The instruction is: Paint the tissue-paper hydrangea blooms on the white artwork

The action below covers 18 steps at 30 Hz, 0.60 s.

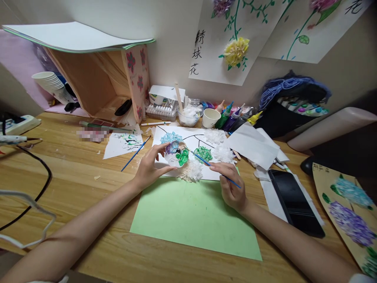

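Note:
My left hand (153,164) grips a small round paint palette (172,160) by its edge, tilted over the white paper. Green, purple, black and peach paint lie on it. In my right hand (231,184) is a thin blue paintbrush (202,159), its tip close to the palette's right edge; I cannot tell whether it touches. Below them lies white paper (157,135) with dark painted branches and ruffled flower clusters: a blue one (171,137), a green one (203,154) and several white ones. A green sheet (194,220) lies under the paper.
Another paintbrush (135,154) lies left of the paper, beside a paint-smeared scrap (123,143). Paint bottles (225,116), a paper cup (211,118) and a tub of white scraps (190,115) line the back. A phone (294,202) lies right. Cables (44,184) cross the left side.

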Motion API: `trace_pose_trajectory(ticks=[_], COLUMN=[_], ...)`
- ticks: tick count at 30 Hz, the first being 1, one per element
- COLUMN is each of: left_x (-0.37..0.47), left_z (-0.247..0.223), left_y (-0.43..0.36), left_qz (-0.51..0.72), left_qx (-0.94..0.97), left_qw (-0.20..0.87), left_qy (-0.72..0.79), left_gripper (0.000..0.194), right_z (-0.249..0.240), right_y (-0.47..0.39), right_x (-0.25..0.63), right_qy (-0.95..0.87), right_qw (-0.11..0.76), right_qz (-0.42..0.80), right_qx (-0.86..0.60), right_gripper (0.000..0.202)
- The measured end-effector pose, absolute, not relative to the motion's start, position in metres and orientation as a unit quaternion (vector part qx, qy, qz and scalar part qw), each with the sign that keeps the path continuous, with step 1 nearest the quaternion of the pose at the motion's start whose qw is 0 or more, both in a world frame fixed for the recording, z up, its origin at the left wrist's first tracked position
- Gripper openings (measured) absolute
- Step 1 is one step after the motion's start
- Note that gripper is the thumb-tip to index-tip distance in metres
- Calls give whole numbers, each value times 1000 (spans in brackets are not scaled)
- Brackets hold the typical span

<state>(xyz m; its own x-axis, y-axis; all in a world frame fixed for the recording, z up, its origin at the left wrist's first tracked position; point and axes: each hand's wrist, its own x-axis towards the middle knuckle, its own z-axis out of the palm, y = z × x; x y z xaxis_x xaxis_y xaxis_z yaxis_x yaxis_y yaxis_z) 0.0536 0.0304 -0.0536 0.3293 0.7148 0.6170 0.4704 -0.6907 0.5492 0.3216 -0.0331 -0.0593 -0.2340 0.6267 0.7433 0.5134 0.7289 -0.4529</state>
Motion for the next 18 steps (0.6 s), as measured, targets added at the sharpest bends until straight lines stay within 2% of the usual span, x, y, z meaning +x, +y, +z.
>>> trace_pose_trajectory(ticks=[18], left_x=[54], left_z=[-53], left_y=[30], left_qz=[440], left_qx=[808], left_qw=[136], left_qy=[368], left_gripper=[69], right_z=[-58], right_y=[-33], right_x=[322], right_qy=[-789], right_qw=[494], right_qz=[46], right_qx=[-362], right_gripper=[37])
